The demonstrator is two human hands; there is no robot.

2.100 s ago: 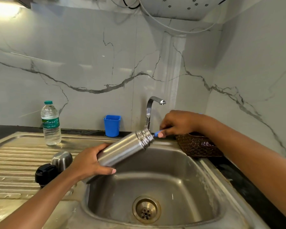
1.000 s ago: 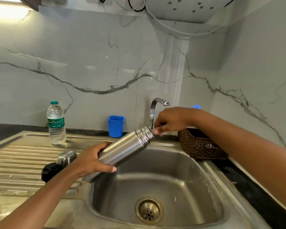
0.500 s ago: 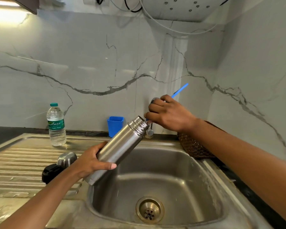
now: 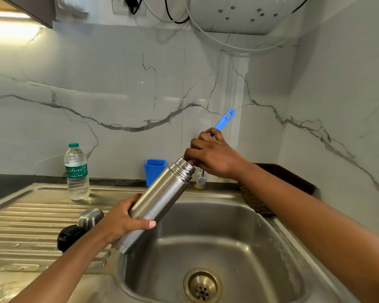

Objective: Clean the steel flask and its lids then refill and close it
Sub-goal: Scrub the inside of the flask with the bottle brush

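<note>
The open steel flask (image 4: 160,197) is tilted over the sink, mouth pointing up and to the right. My left hand (image 4: 123,219) grips its lower body. My right hand (image 4: 212,155) holds a blue-handled bottle brush (image 4: 224,120) at the flask's mouth; the handle sticks up behind my fingers and the brush end is hidden inside the flask. On the draining board to the left lie the steel cup lid (image 4: 90,216) and the black stopper lid (image 4: 69,237).
A steel sink (image 4: 271,248) with a drain (image 4: 202,287) lies below the flask. A plastic water bottle (image 4: 76,171) stands at the back left, a blue cup (image 4: 154,171) by the wall, a brown wicker basket (image 4: 258,204) at the right. The tap is mostly behind my right hand.
The flask has swung from nearly level to steeply tilted upward. My right hand rose with the brush, whose blue handle now points up above my fingers.
</note>
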